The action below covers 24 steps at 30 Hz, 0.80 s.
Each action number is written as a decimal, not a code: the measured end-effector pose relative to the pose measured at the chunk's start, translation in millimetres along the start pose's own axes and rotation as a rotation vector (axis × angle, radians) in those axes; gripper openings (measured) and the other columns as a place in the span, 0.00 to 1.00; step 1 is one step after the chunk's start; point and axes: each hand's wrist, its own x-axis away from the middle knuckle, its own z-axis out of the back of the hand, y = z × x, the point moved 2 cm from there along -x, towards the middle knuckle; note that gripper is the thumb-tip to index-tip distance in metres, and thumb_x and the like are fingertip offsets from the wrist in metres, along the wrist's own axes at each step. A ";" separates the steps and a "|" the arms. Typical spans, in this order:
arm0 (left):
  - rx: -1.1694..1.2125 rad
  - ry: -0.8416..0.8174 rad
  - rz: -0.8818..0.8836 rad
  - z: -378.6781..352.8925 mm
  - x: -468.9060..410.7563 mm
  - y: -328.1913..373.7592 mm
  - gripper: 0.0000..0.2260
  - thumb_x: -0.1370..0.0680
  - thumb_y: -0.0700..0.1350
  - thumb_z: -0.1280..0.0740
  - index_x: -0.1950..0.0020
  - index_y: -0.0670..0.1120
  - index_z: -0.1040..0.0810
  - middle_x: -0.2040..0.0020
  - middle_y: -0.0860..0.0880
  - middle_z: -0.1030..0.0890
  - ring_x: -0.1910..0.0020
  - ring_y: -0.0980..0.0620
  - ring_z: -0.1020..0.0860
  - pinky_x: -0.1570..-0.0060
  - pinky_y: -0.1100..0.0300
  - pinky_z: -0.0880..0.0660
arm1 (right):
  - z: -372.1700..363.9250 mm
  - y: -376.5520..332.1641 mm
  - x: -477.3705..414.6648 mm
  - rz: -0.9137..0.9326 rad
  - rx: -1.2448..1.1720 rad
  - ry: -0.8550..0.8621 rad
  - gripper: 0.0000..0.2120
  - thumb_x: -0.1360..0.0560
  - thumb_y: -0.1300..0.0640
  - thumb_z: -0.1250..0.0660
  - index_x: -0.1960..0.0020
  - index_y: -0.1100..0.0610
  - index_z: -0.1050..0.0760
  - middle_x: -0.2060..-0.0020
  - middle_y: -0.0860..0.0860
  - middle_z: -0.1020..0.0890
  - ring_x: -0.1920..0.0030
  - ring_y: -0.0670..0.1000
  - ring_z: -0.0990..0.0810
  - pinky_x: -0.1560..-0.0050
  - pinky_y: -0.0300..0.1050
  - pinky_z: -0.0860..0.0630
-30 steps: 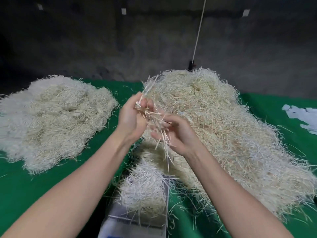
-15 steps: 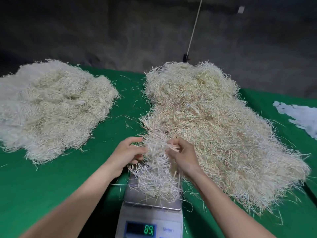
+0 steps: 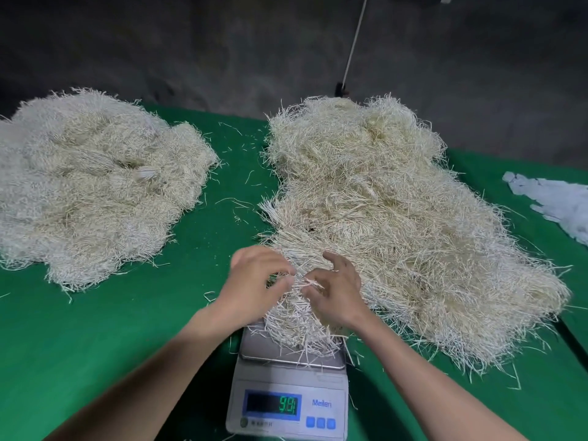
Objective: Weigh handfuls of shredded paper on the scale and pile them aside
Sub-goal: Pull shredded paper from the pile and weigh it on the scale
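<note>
Shreds (image 3: 296, 326) lie heaped on the scale (image 3: 286, 405) on the green desk (image 3: 95, 345); the left hand (image 3: 254, 281) and right hand (image 3: 339, 291), close together, each pinch strands atop that heap.

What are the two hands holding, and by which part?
Left hand and right hand pinch top strands of the paper handful on the scale.

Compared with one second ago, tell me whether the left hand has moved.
Yes: the left hand dropped toward the scale, onto the handful there.
</note>
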 end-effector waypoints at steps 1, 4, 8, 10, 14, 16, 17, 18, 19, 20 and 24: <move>-0.055 -0.085 -0.012 -6.6 1.1 2.6 0.06 0.24 0.52 0.32 0.50 0.57 0.17 0.51 0.62 0.20 0.41 0.59 0.30 0.33 0.59 0.52 | 5.3 -2.1 0.8 -0.003 -0.064 -0.039 0.08 0.26 0.49 0.33 0.52 0.35 0.26 0.27 0.46 0.42 0.26 0.51 0.48 0.26 0.60 0.57; -0.117 -0.270 0.088 -15.2 4.3 1.1 0.06 0.23 0.54 0.34 0.53 0.57 0.18 0.52 0.61 0.20 0.40 0.59 0.32 0.29 0.53 0.58 | 28.8 -5.1 5.1 -0.004 -0.280 -0.129 0.18 0.27 0.59 0.33 0.53 0.33 0.27 0.32 0.41 0.34 0.30 0.45 0.39 0.26 0.63 0.53; 0.064 -0.151 0.158 -1.7 3.4 2.1 0.10 0.24 0.48 0.32 0.55 0.66 0.24 0.53 0.69 0.25 0.44 0.66 0.33 0.28 0.52 0.59 | 53.2 2.0 13.2 0.004 -0.463 -0.116 0.24 0.26 0.66 0.38 0.44 0.36 0.28 0.36 0.38 0.29 0.34 0.40 0.34 0.28 0.56 0.41; 0.161 -0.046 0.170 10.3 2.8 5.3 0.13 0.24 0.45 0.33 0.55 0.66 0.26 0.52 0.69 0.24 0.44 0.69 0.32 0.28 0.49 0.56 | 60.6 5.1 15.6 0.023 -0.482 -0.047 0.24 0.25 0.65 0.38 0.42 0.36 0.29 0.37 0.39 0.27 0.38 0.37 0.31 0.30 0.53 0.37; 0.274 0.128 0.169 31.6 0.0 16.6 0.07 0.25 0.51 0.36 0.51 0.64 0.24 0.47 0.63 0.21 0.39 0.56 0.28 0.30 0.40 0.46 | 74.6 8.5 19.4 0.108 -0.453 0.124 0.19 0.22 0.56 0.37 0.42 0.32 0.31 0.41 0.30 0.29 0.41 0.30 0.33 0.36 0.43 0.38; 0.327 0.190 0.141 37.9 -1.7 25.2 0.08 0.28 0.51 0.38 0.52 0.63 0.23 0.49 0.63 0.21 0.40 0.57 0.27 0.32 0.40 0.42 | 78.8 6.3 21.0 0.162 -0.424 0.168 0.13 0.21 0.50 0.39 0.42 0.32 0.31 0.43 0.27 0.32 0.42 0.26 0.37 0.38 0.42 0.41; 0.347 0.209 0.121 39.8 -2.7 29.2 0.08 0.28 0.51 0.38 0.53 0.62 0.22 0.49 0.64 0.21 0.41 0.59 0.27 0.32 0.40 0.40 | 80.4 4.1 21.7 0.185 -0.416 0.185 0.11 0.21 0.47 0.41 0.43 0.32 0.31 0.43 0.28 0.32 0.41 0.27 0.36 0.38 0.42 0.41; 0.364 0.223 0.102 41.1 -3.4 33.1 0.08 0.28 0.51 0.38 0.53 0.62 0.22 0.50 0.64 0.21 0.43 0.61 0.27 0.33 0.41 0.39 | 81.6 1.6 22.2 0.201 -0.417 0.198 0.10 0.22 0.45 0.43 0.43 0.32 0.31 0.42 0.29 0.31 0.40 0.29 0.35 0.36 0.43 0.40; 0.376 0.231 0.087 41.9 -4.2 36.0 0.07 0.28 0.52 0.38 0.53 0.61 0.22 0.50 0.64 0.21 0.44 0.65 0.27 0.33 0.41 0.39 | 82.4 -1.0 22.5 0.213 -0.426 0.206 0.11 0.23 0.44 0.45 0.43 0.33 0.30 0.41 0.32 0.29 0.39 0.32 0.33 0.35 0.45 0.38; 0.388 0.236 0.075 42.6 -5.1 38.7 0.07 0.28 0.54 0.38 0.53 0.61 0.22 0.51 0.65 0.21 0.45 0.67 0.28 0.34 0.41 0.38 | 83.0 -3.1 22.5 0.222 -0.438 0.210 0.11 0.23 0.44 0.47 0.43 0.34 0.30 0.39 0.36 0.28 0.37 0.36 0.32 0.33 0.47 0.37; 0.414 0.257 0.039 44.7 -7.1 47.7 0.11 0.30 0.59 0.41 0.53 0.61 0.22 0.52 0.67 0.22 0.47 0.71 0.27 0.34 0.42 0.36 | 84.9 -7.2 22.4 0.255 -0.481 0.218 0.14 0.23 0.42 0.50 0.42 0.38 0.29 0.35 0.45 0.27 0.33 0.46 0.31 0.30 0.53 0.37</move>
